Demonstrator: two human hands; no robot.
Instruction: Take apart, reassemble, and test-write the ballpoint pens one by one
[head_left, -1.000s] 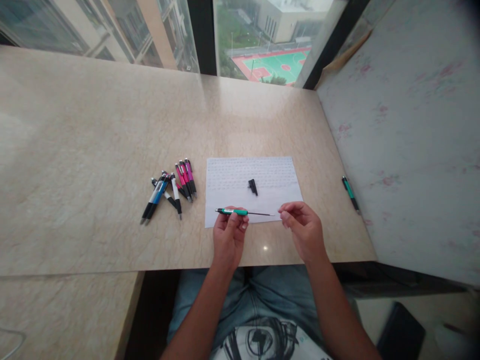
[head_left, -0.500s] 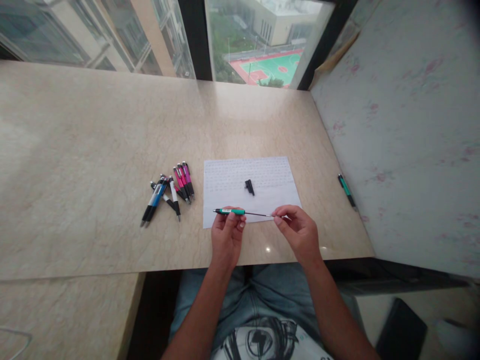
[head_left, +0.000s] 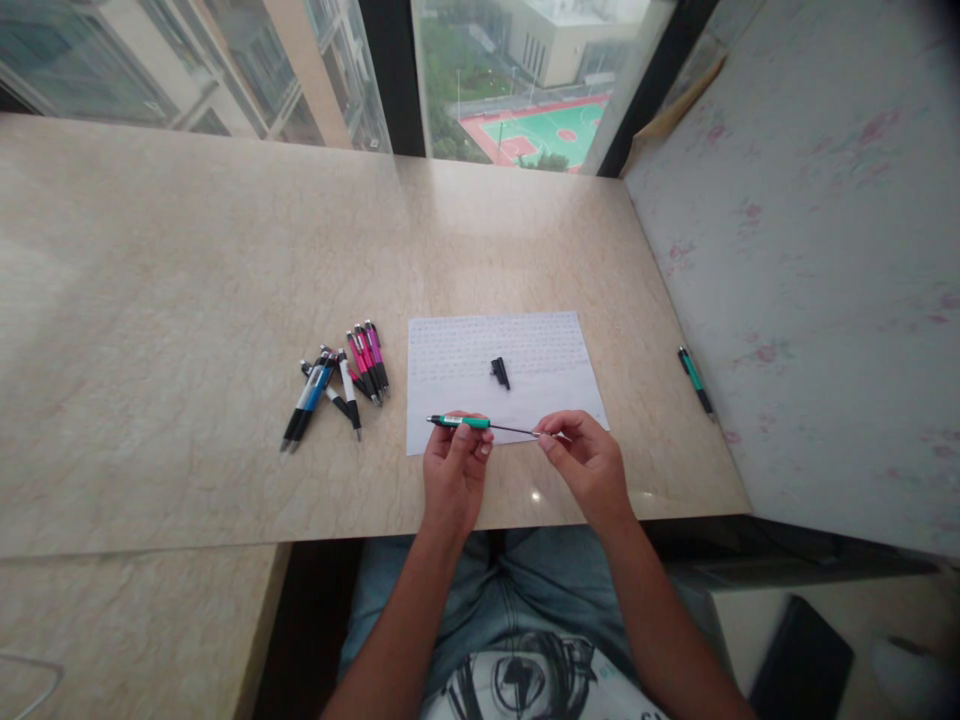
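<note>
My left hand (head_left: pixel 455 475) is closed round a green pen barrel (head_left: pixel 474 423) with a black clicker end pointing left. From the barrel's right end a thin dark pen refill (head_left: pixel 514 430) sticks out. My right hand (head_left: pixel 589 465) pinches the far end of this refill; its tip is partly hidden by the fingers. Both hands hover over the front part of a sheet of paper (head_left: pixel 517 405) with lines of handwriting. Small black pen parts (head_left: pixel 500 373) lie on the sheet just beyond the hands.
Several pens lie left of the paper: blue and white ones (head_left: pixel 309 402) crossed together, pink and purple ones (head_left: pixel 366 360) side by side. Another green pen (head_left: pixel 696 382) rests by the wall (head_left: pixel 817 300) on the right. A window (head_left: pixel 525 90) borders the stone counter (head_left: pixel 225 240) at the back.
My right hand has moved slightly left, towards the barrel, and a shorter length of refill shows between the hands. My left hand has stayed almost still.
</note>
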